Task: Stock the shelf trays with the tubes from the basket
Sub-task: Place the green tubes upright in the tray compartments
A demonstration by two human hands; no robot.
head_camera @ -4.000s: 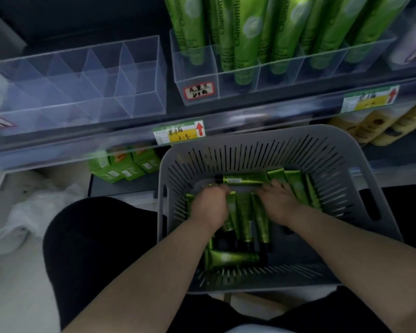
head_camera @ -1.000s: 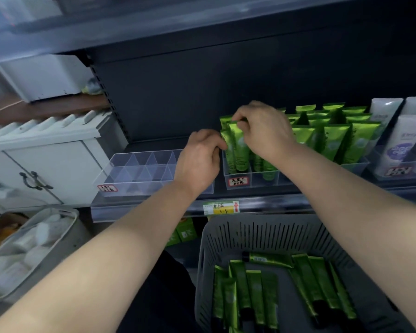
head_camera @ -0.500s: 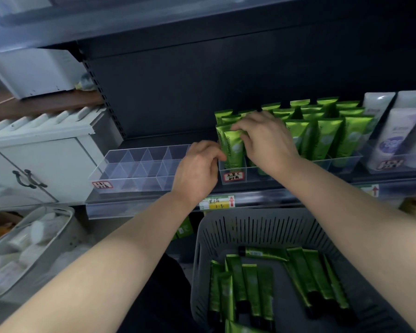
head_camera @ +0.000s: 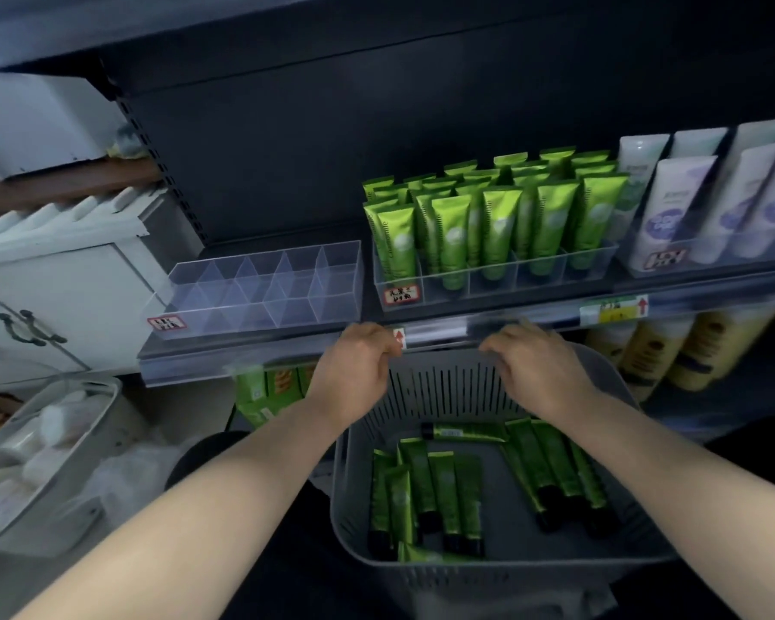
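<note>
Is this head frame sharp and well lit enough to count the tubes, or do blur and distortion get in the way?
Head view: dim overall, shelf back nearly black; the green tubes in the shelf tray read clearly, the darker tubes in the grey basket less so; both hands slightly motion-blurred; wide-angle bend curves the shelf edge; clear empty tray shows mild glare.

Green tubes (head_camera: 426, 494) with black caps lie flat in the grey slotted basket (head_camera: 444, 387), in two loose groups plus one crosswise at the back. On the shelf, the left clear tray (head_camera: 260, 288) stands empty; the right tray (head_camera: 488, 279) holds upright green tubes.
</note>
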